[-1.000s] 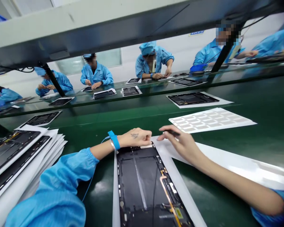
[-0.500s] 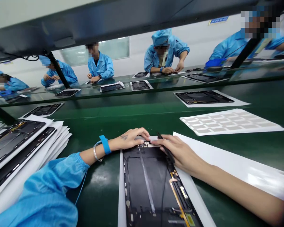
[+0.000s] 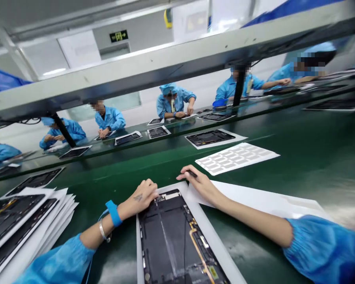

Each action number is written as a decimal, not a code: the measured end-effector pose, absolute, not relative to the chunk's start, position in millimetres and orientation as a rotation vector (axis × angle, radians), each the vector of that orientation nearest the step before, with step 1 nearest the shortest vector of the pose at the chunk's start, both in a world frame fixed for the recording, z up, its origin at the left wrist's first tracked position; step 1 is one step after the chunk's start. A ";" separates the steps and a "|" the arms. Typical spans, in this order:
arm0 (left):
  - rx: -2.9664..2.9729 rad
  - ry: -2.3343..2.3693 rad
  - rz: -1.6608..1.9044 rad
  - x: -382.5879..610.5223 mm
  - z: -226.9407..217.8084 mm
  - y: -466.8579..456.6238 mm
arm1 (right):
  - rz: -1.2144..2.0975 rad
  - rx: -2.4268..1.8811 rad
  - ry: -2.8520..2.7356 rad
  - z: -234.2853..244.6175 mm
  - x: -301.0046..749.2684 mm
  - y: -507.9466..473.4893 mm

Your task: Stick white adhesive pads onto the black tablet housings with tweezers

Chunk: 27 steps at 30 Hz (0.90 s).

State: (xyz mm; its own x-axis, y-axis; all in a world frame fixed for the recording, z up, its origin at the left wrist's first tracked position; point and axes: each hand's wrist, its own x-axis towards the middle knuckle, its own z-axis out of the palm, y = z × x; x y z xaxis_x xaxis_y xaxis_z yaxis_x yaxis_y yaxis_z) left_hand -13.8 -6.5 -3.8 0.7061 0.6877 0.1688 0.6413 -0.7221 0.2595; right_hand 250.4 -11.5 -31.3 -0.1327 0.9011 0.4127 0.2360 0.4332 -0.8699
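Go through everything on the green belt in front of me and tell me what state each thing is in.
tablet, back open, insides exposed, lying flat on a white sheet
left hand, fingers bent, resting on the tablet's top left corner
right hand, grip shut on a thin dark tool
sticker sheet, flat on the belt, untouched
tablet stack, open units fanned in a pile

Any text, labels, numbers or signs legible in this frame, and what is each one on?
Nothing reads clearly.
Hanging ceiling sign: green marks on black, too blurred.
Yellow label on the opened tablet: too small.
Mark on the left hand: a small drawing, no letters.
White sheet of pads: no print visible.
Dark tool in the right hand: no marking visible.
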 end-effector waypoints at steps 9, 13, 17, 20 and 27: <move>2.318 1.812 1.041 -69.0 67.7 86.9 | 0.929 -0.988 -1.038 -42.3 262.6 14.2; 2.052 2.177 1.093 -89.4 66.8 141.5 | 0.957 -0.978 -1.061 -40.5 259.7 14.9; 1.928 2.371 1.051 -96.2 53.0 160.7 | 0.955 -0.991 -1.116 -39.0 260.9 13.5; 2.073 2.335 1.027 -90.2 37.3 151.9 | 0.907 -1.002 -1.233 -36.0 260.5 2.4; 2.671 1.478 0.562 -34.5 -32.8 71.2 | 0.422 -1.181 -1.962 -14.8 247.3 -15.9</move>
State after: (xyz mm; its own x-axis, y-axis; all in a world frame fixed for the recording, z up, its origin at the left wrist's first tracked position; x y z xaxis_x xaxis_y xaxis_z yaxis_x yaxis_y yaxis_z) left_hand -34.5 71.2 -32.8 0.4813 0.8258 0.2938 0.8123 -0.5462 0.2045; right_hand 247.3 -15.9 -14.8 -0.2536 0.8527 0.4566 0.5896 0.5105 -0.6259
